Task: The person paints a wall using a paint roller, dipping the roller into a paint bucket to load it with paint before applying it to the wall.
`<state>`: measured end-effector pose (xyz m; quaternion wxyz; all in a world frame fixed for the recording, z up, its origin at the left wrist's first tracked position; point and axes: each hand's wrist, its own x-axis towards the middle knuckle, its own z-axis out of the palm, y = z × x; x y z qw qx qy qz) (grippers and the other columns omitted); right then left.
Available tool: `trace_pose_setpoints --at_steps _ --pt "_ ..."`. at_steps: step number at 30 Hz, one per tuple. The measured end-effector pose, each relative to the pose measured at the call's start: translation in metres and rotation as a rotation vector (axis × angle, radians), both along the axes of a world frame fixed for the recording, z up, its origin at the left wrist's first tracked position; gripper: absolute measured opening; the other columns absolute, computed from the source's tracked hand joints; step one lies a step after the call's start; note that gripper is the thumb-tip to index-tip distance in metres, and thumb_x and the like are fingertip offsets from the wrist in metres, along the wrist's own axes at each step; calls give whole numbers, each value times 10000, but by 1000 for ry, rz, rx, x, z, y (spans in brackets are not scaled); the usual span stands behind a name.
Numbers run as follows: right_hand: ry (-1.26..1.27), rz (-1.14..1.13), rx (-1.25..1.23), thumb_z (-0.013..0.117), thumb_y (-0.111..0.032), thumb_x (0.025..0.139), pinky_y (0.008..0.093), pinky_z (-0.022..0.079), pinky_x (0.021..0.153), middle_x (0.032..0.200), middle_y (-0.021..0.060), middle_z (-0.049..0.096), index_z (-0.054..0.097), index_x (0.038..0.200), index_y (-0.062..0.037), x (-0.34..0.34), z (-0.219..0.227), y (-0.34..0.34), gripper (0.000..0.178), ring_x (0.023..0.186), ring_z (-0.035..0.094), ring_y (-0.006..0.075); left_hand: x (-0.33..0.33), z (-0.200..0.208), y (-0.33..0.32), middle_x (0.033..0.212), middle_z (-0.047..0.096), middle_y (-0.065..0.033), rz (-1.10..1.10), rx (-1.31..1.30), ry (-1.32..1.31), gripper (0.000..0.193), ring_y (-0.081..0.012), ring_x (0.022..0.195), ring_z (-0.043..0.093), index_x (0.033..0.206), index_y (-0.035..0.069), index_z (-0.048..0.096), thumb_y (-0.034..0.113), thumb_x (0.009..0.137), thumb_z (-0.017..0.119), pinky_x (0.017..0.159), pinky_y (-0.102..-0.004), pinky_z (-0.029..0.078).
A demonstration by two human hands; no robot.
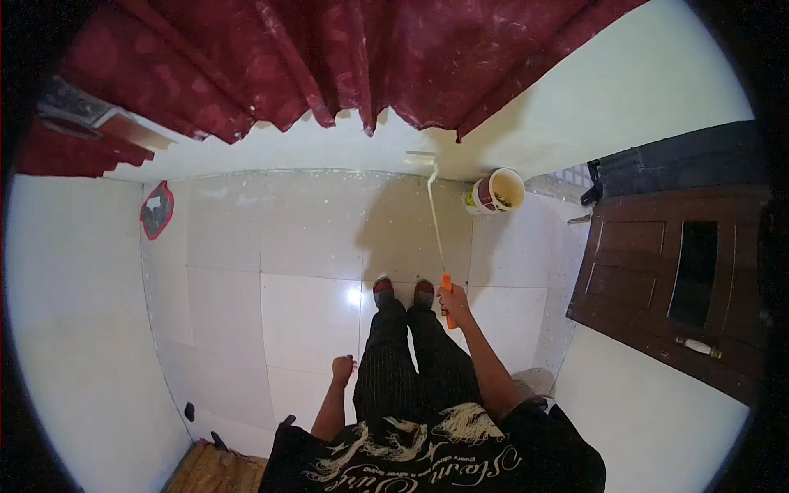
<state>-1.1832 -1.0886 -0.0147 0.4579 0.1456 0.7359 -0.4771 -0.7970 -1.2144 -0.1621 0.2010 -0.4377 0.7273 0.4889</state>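
My right hand [454, 304] grips the orange handle of a long paint roller [436, 218]. Its pale pole reaches forward to the roller head, which rests against the base of the white wall under the red curtain. My left hand [343, 368] hangs beside my left leg with its fingers loosely curled and nothing in it. A paint bucket [496, 192] lies tipped on its side on the floor, just right of the roller head, its open mouth facing me.
A dark red curtain [329, 57] hangs over the far wall. An open brown wooden door [666, 279] stands at the right. White floor tiles [271, 246] are speckled with paint. A red-edged scrap [156, 210] lies at the left wall.
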Motion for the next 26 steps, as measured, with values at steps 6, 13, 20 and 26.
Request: trace_pose_setpoints --at_steps 6,13,20,26 --pt "158 -22 113 517 -158 740 252 347 323 502 8 405 456 700 -43 -34 -44 -13 136 359 400 101 -23 -1 10 629 584 -172 -270 -184 9 306 -316 590 554 604 -11 577 221 744 435 575 -400 424" --pt "82 -94 18 498 -183 783 269 376 330 491 16 438 469 706 -38 -61 -86 -25 167 366 444 116 -38 6 25 665 584 -190 45 22 -181 331 -325 625 559 656 -11 591 276 748 453 595 -418 410" --pt "-36 -131 -146 485 -168 807 260 371 335 508 4 429 451 737 -49 -51 -40 -24 142 372 429 100 14 -11 29 644 561 -206 -240 -25 -133 369 -363 667 554 649 -9 580 309 769 437 628 -431 419" --pt "29 -38 -114 500 -218 820 239 394 367 538 -7 393 421 773 -85 -68 -42 -11 161 405 403 91 -5 4 27 691 572 -215 -208 67 -282 429 -365 707 559 672 -7 588 376 789 433 645 -433 425"
